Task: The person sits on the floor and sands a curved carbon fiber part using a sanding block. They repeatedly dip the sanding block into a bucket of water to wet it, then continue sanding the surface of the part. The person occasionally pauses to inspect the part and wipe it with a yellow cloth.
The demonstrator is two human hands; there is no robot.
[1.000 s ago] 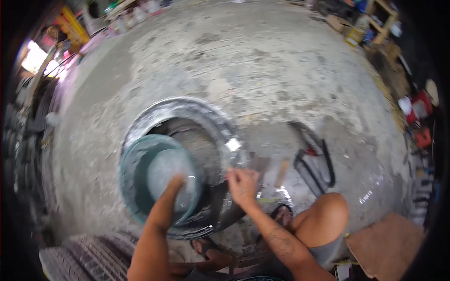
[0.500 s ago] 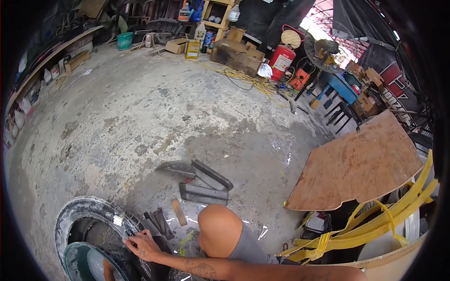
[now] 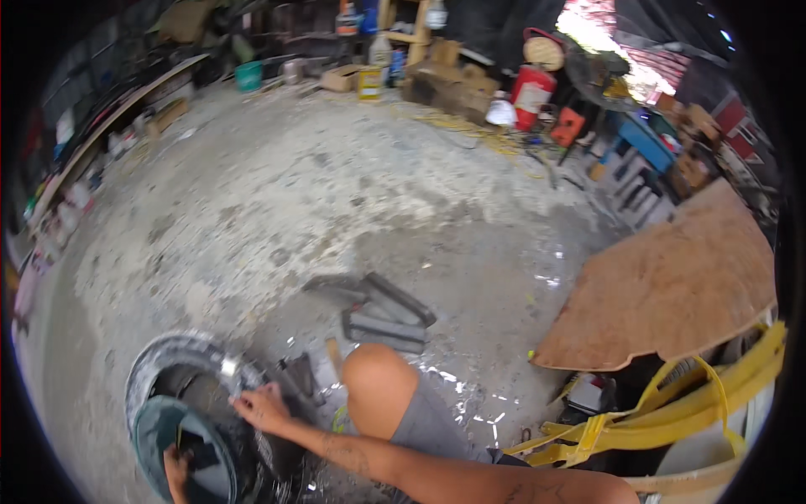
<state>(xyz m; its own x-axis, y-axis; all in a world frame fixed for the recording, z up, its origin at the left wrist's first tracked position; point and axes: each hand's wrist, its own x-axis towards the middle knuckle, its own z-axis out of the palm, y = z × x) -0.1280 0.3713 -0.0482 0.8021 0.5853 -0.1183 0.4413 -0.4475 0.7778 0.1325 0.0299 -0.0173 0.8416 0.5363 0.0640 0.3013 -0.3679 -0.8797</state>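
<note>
The right hand (image 3: 262,409) was at the edge of the tire (image 3: 186,347) on the floor (image 3: 252,176), perhaps steadying it; I couldn't tell whether it gripped. The left hand (image 3: 176,467), its grasp unclear, was inside the green bucket (image 3: 149,430), set at the tire's opening apparently for easy reach.

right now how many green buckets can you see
2: the near green bucket at lower left, by the tire, with the left hand at its mouth; the far green bucket at upper left. Others may be hidden in the clutter.
</note>
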